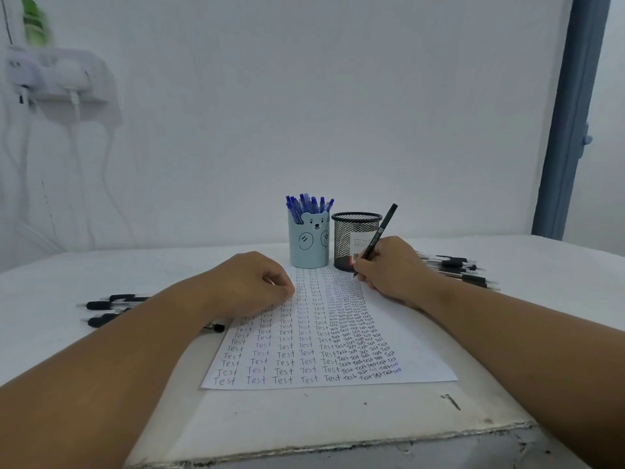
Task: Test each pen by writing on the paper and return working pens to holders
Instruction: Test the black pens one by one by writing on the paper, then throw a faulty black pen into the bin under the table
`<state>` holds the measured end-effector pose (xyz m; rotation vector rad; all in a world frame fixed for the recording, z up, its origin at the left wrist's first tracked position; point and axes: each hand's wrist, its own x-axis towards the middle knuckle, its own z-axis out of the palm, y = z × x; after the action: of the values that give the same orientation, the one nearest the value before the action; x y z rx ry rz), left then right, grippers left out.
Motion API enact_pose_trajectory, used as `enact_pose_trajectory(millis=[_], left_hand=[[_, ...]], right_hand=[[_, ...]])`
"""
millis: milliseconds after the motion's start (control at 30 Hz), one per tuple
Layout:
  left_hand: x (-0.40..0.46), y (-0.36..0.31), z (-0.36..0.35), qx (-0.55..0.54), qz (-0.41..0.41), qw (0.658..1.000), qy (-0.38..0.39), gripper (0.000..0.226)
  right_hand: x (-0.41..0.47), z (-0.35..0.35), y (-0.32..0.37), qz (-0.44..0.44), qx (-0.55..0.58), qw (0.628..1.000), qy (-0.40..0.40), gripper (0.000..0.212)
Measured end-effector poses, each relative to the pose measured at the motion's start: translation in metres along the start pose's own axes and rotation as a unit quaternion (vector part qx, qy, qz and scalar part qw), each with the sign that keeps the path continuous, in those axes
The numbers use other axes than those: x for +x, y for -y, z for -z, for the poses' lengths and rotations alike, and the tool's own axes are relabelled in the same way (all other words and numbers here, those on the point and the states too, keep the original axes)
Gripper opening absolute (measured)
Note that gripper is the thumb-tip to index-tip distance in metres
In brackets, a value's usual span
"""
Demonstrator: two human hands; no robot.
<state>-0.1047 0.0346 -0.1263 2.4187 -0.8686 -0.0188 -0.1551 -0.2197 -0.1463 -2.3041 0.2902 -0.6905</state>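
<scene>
We work at a white table (338, 418), and the biggest thing on it is the sheet of paper (419, 353), thin and limp, crowded with columns of the word "Test". It is light enough to slide under a pen stroke, so our left hand (250, 282) rests on its upper left part, fingers loosely curled and holding nothing, to pin it flat.

Behind the sheet stand two holders, touching or nearly so: a pale blue bear cup (309, 242) packed with blue pens (307, 204), and a black mesh cup (355, 240) whose inside we cannot see. Both look light and easy to tip, so we judge pens should be dropped in gently, not jabbed.

Loose black pens lie in a pile (456, 269) at the right and a smaller cluster (108, 308) at the left.

Our right hand (392, 269) pinches a dark pen (377, 238) low on the barrel, tip down at the paper's top right. It is stiff, slim and light; that low grip gives the best control.
</scene>
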Motion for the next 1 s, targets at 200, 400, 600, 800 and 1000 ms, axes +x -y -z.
enact_pose_trajectory(millis=[200,400,600,800,1000], left_hand=[[-0.003,-0.004,-0.003,0.014,-0.027,0.999,-0.034,0.01],[-0.005,-0.022,-0.004,-0.08,-0.09,0.977,-0.178,0.006],[0.001,-0.08,0.015,-0.254,-0.108,0.937,-0.216,0.027],[-0.01,-0.142,-0.011,-0.373,-0.129,0.896,-0.204,0.006],[-0.035,-0.199,-0.08,-0.402,-0.142,0.899,-0.101,0.005]], right_hand=[[-0.012,0.003,0.017,0.058,0.002,0.998,-0.015,0.029],[-0.024,0.008,0.039,0.136,-0.016,0.991,-0.002,0.028],[-0.023,0.071,0.06,0.168,-0.126,0.977,0.049,0.028],[-0.068,0.14,0.035,0.151,-0.165,0.973,0.052,0.016],[-0.16,0.217,-0.025,0.102,-0.121,0.985,-0.07,0.008]])
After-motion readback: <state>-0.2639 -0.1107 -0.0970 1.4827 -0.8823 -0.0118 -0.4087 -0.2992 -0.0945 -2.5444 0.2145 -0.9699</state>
